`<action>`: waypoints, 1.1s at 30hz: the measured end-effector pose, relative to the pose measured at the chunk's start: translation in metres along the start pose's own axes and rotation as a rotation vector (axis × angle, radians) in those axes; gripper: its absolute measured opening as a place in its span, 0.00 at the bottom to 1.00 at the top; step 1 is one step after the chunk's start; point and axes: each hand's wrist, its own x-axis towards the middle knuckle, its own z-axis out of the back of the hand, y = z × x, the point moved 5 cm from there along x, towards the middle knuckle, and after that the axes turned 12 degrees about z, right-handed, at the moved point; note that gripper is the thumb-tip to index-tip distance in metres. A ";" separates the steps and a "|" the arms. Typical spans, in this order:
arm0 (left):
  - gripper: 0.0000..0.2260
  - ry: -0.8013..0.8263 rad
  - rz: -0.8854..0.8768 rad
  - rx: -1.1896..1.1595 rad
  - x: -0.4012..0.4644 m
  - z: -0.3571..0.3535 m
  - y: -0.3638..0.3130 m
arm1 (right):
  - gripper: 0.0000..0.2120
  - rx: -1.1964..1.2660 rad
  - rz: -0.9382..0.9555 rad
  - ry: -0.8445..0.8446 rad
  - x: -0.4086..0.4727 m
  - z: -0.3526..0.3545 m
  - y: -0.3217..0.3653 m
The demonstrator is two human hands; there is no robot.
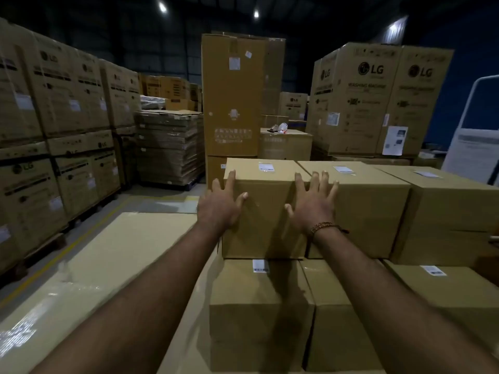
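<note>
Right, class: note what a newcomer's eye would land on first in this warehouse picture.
Reaching in from below, the left hand and right hand lie spread flat on a plain cardboard box atop the near stack at centre. Behind it rises a tall carton, with LG washing machine cartons at right.

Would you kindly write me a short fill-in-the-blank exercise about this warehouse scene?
1. The left hand and right hand flank the upper row's ____most cardboard box.
2. The bracelet circles the ____ wrist.
3. The tall cartons at right bear the letters ____.
Missing: left; right; LG.
</note>
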 end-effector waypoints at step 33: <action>0.26 0.070 0.435 -0.762 -0.004 0.037 0.051 | 0.41 0.938 -0.162 -0.234 -0.006 0.023 0.033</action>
